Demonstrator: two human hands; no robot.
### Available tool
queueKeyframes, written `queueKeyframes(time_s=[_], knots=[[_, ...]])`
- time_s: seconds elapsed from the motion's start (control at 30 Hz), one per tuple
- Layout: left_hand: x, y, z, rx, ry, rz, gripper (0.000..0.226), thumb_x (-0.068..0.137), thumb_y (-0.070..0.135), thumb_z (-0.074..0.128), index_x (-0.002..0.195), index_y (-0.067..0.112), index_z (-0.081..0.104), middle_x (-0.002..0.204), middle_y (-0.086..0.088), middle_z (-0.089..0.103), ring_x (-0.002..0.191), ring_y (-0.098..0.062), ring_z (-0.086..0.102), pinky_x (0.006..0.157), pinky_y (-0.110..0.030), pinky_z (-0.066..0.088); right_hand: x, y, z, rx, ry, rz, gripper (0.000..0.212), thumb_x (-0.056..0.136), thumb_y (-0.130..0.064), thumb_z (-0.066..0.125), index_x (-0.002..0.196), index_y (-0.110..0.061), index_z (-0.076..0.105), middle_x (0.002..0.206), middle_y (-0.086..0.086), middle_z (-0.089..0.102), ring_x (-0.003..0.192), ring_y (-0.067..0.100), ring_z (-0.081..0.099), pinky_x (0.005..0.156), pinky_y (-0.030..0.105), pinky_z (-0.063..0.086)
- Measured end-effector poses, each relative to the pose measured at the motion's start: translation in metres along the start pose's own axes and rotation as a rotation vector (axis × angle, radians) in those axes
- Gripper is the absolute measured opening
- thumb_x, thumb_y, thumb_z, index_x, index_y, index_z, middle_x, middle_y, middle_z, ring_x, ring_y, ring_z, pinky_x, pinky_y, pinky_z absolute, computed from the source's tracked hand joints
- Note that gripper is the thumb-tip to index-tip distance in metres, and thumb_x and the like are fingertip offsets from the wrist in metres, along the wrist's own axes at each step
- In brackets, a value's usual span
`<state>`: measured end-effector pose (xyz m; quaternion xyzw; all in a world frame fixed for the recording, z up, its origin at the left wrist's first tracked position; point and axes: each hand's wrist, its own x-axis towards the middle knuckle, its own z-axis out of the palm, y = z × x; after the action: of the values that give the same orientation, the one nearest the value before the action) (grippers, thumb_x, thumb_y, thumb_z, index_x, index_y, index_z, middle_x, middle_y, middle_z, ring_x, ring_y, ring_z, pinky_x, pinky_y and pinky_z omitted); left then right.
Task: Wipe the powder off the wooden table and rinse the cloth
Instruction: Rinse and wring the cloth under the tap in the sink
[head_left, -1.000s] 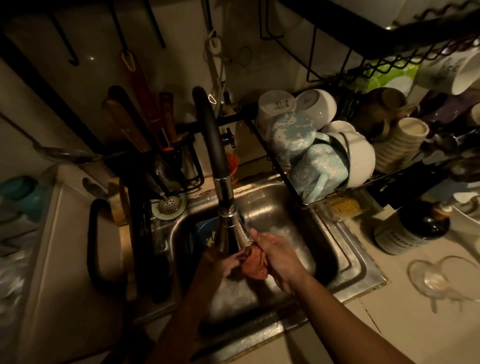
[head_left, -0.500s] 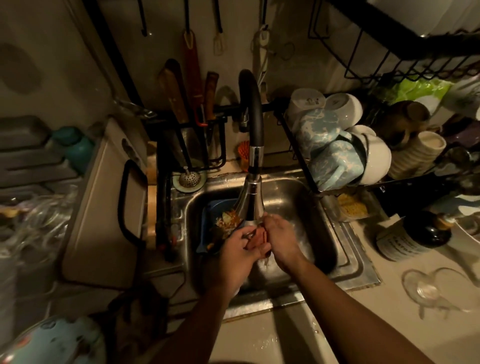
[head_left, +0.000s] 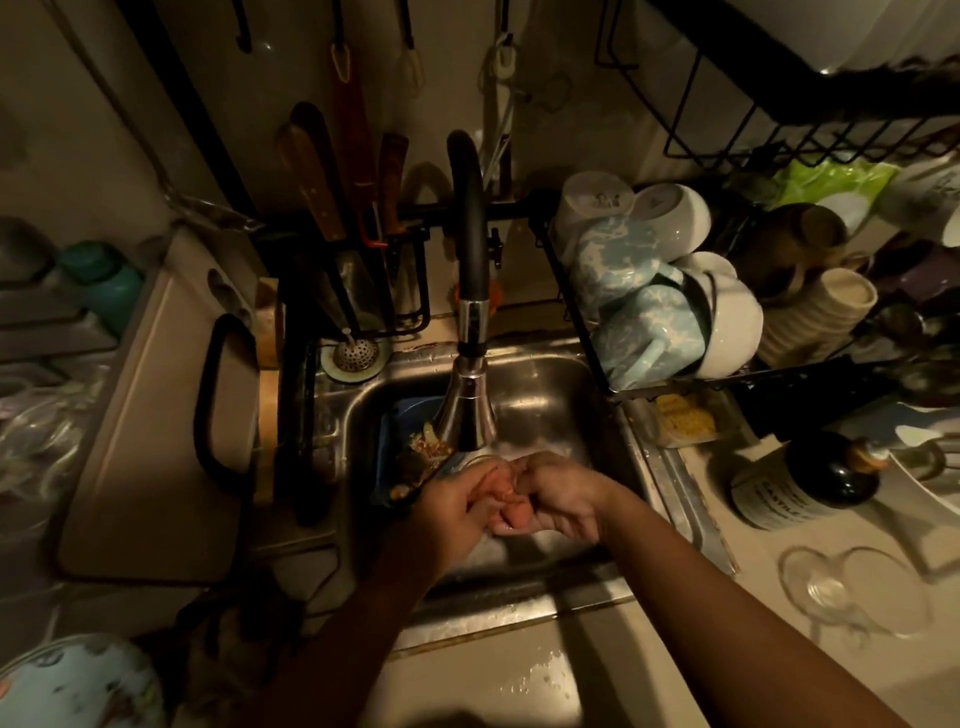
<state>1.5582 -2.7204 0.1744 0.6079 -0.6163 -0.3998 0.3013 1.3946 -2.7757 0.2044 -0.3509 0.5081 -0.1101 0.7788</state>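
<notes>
Over the steel sink (head_left: 550, 395), a small reddish-pink cloth (head_left: 511, 506) is bunched between both my hands. My left hand (head_left: 452, 506) grips its left side and my right hand (head_left: 558, 501) grips its right side, fingers curled into it. The hands sit just below the chrome spray head of the black faucet (head_left: 467, 405). Most of the cloth is hidden inside my fists. The wooden table is out of view.
A blue dish with food scraps (head_left: 410, 441) lies in the sink's left part. A dish rack with mugs and bowls (head_left: 660, 306) hangs over the right rim. A dark bottle (head_left: 810, 478) and a glass (head_left: 841, 592) stand on the right counter; knives (head_left: 332, 208) stand behind.
My left hand has closed onto the cloth beside my right hand, and both now squeeze it under the spray head. The view has shifted to the left and down.
</notes>
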Motion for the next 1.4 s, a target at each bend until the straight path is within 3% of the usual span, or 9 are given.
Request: queueKeyframes(time_s=[0.23,0.47,0.6,0.7,0.83,1.0,1.13,1.27,1.4], knots=[[0.012,0.031,0.008,-0.28,-0.025,-0.202,0.029,0.092,-0.02,0.041,0.107,-0.01,0.063,0.063,0.0,0.069,0.053,-0.003,0.067,0.055,-0.015,0.054,0.008,0.013,-0.001,-0.148,0.177,-0.357,0.035,0.088,0.022,0.052,0.088,-0.003,0.076,0.07,0.0,0.076,0.062,0.005,0.07,0.058,0.017,0.055],[0.028,0.04,0.019,-0.548,-0.03,-0.494,0.032,0.097,-0.013,0.038,0.079,0.0,0.061,0.058,0.0,0.069,0.052,-0.005,0.067,0.052,-0.015,0.054,0.025,0.039,-0.006,-0.395,0.508,-0.575,0.039,0.089,0.013,0.057,0.106,-0.014,0.078,0.098,-0.006,0.077,0.087,-0.007,0.07,0.082,0.016,0.056],[0.024,0.026,0.02,-0.553,0.097,-0.512,0.024,0.091,-0.015,0.053,0.093,0.002,0.069,0.08,-0.009,0.074,0.068,-0.009,0.072,0.059,-0.019,0.055,0.029,0.039,-0.01,-0.362,0.487,-0.535,0.022,0.098,-0.01,0.062,0.117,-0.015,0.072,0.106,-0.001,0.075,0.091,-0.008,0.067,0.085,0.014,0.051],[0.022,0.015,0.025,-0.605,0.292,-0.524,0.016,0.092,0.001,0.061,0.095,0.008,0.075,0.097,-0.014,0.076,0.089,-0.027,0.074,0.076,-0.032,0.058,0.027,0.039,-0.007,-0.059,0.399,-0.405,0.055,0.089,-0.051,0.069,0.134,-0.023,0.057,0.12,-0.003,0.069,0.11,0.009,0.067,0.104,0.034,0.051],[0.02,0.026,0.032,-0.789,0.113,-0.454,0.03,0.1,0.003,0.05,0.119,0.014,0.07,0.122,-0.013,0.07,0.107,-0.023,0.069,0.086,-0.03,0.056,0.026,0.042,0.001,0.102,0.288,-0.37,0.072,0.078,-0.066,0.072,0.137,-0.035,0.046,0.124,-0.005,0.069,0.117,0.016,0.066,0.107,0.046,0.049],[0.013,0.025,0.004,-0.439,-0.066,-0.32,0.029,0.095,0.021,0.061,0.123,0.019,0.064,0.13,-0.018,0.064,0.112,-0.024,0.064,0.092,-0.028,0.054,0.022,0.04,-0.012,-0.011,0.344,-0.449,0.025,0.088,-0.039,0.069,0.111,-0.029,0.066,0.104,0.005,0.075,0.101,0.025,0.07,0.1,0.054,0.052],[0.017,0.028,-0.019,0.369,-0.081,-0.074,0.056,0.078,0.065,0.054,0.132,0.057,0.044,0.139,0.0,0.06,0.132,-0.02,0.052,0.118,-0.046,0.032,0.004,0.029,-0.008,-0.129,0.321,-0.448,0.015,0.097,-0.004,0.055,0.093,-0.008,0.068,0.07,-0.008,0.071,0.065,-0.003,0.063,0.064,0.016,0.051],[0.022,0.021,-0.005,0.327,-0.231,0.141,0.071,0.09,0.041,0.066,0.152,0.036,0.033,0.158,0.001,0.035,0.141,-0.007,0.034,0.119,-0.026,0.022,-0.009,0.017,0.001,-0.153,0.277,-0.432,0.043,0.091,0.021,0.04,0.073,-0.013,0.059,0.045,-0.013,0.06,0.041,-0.006,0.054,0.043,0.007,0.036],[0.023,0.019,-0.001,0.085,-0.104,0.255,0.048,0.09,0.003,0.06,0.128,0.032,0.057,0.117,0.018,0.065,0.111,0.015,0.056,0.099,-0.014,0.045,-0.011,0.018,0.002,-0.036,0.255,-0.358,0.04,0.093,0.019,0.04,0.081,-0.011,0.063,0.052,-0.006,0.065,0.044,0.0,0.057,0.041,0.013,0.039]])
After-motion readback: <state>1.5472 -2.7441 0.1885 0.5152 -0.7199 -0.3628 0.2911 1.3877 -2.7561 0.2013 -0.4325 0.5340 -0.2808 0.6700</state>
